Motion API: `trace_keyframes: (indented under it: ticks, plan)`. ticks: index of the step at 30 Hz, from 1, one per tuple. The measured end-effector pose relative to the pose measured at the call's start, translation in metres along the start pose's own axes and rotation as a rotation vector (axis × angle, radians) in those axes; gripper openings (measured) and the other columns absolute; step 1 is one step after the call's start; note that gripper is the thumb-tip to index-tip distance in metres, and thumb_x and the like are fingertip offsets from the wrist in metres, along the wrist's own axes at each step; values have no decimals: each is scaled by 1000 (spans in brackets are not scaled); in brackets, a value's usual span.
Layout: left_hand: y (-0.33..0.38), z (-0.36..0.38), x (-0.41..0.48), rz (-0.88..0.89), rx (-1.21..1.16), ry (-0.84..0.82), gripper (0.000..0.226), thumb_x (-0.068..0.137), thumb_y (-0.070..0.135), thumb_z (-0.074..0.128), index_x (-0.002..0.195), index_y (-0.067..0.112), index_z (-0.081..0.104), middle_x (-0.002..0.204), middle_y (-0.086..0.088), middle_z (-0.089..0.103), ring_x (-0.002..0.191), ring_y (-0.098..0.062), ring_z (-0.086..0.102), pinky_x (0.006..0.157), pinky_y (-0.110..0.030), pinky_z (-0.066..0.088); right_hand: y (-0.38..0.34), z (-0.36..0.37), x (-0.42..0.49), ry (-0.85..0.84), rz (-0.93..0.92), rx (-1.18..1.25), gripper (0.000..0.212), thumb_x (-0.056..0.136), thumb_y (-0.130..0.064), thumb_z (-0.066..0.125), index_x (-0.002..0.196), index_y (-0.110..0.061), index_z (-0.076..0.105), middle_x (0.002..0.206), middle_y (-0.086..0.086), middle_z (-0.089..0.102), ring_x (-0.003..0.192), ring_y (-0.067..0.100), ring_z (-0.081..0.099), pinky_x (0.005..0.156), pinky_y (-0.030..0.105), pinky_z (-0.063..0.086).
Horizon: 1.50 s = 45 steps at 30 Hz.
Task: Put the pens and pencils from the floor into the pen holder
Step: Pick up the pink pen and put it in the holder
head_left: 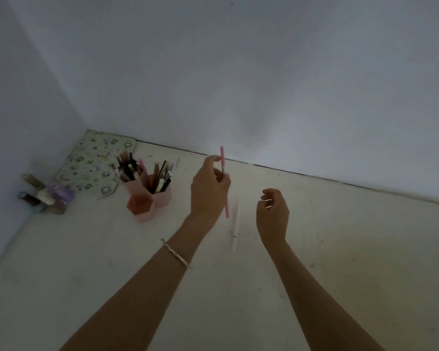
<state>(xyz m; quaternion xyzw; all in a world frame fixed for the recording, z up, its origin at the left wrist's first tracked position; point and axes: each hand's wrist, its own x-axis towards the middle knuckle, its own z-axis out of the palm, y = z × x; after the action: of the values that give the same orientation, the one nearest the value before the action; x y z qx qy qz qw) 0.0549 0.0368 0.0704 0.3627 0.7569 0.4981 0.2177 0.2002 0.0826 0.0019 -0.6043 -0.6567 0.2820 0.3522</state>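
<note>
Left hand [208, 191] pinches pink pen [224, 183] upright above floor [340, 249], right of pink pen holder [147, 196] w/ two full cups. Right hand [273, 214] loosely curled, grasping nothing. White pen [235, 229] lies on floor btwn hands.

At left of the frame, in the corner: a floral-patterned mat [94, 165] flat on the pale floor [340, 249]. Just beside, lower left: small bottles [46, 196] clustered against the white wall [238, 72].

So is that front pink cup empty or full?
Empty, it seems: the front cup shows nothing sticking out, while the two cups behind bristle with pens.
</note>
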Motion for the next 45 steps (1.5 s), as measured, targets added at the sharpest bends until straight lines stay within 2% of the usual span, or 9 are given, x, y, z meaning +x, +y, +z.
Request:
trace_keyframes:
  ticks: [7,10,16,21,26,30,35,42,45]
  plan:
    - [11,-35,9,221,-100,80,68,92,6,62,150,23,30,80,6,60,72,-6,63,64,-12,55,2,28,-30,-333,95,-294,50,93,-27,59,139,-19,40,107,3,62,95,22,64,81,34,54]
    - [5,-38,4,204,-121,42,78,92,0,59,154,26,20,80,-6,61,68,-17,62,60,-17,56,-6,39,-38,-529,37,-413,74,94,-11,50,154,-30,11,116,9,55,85,18,56,72,28,49]
    - [-7,-86,24,321,-5,251,69,88,-1,62,148,19,34,81,15,55,71,8,61,60,-5,50,-59,38,-20,-256,-129,112,68,90,-4,52,147,-29,25,102,4,56,75,15,62,61,17,50]
    - [-34,-142,43,336,106,421,68,91,5,59,146,32,30,92,7,59,79,-8,65,74,-25,58,-86,35,-18,-132,-183,347,62,91,-8,56,139,-36,29,98,-7,56,76,12,64,60,15,52]
    - [-53,-132,42,387,337,270,49,95,6,57,139,24,42,97,-2,65,83,-15,63,74,-27,53,-90,41,-30,-126,-223,355,60,91,-8,59,139,-33,31,92,-9,59,77,10,66,69,24,57]
    - [-73,-127,41,485,748,378,17,89,10,62,102,13,72,134,-14,56,130,-35,46,106,-45,33,-97,44,-38,-149,-215,363,58,92,-7,60,139,-27,31,94,-1,61,78,13,68,74,35,60]
    - [-72,-152,47,398,626,546,37,78,0,49,106,14,68,132,-10,55,131,-32,42,107,-47,32,-151,65,-46,-79,-447,508,51,92,-13,62,132,-30,35,93,-9,65,90,5,65,85,23,54]
    - [-61,-158,44,371,517,523,39,74,-8,56,108,7,66,125,-13,59,123,-34,49,103,-48,37,-158,119,-52,-70,-837,-33,24,91,-19,60,111,-8,66,100,6,69,103,24,60,95,37,41]
    - [-70,-160,42,326,432,492,45,75,-8,52,117,7,60,127,-11,57,123,-28,47,105,-40,34,-138,128,-54,-61,-885,-116,28,91,-25,64,116,-12,68,131,15,59,123,33,55,104,47,39]
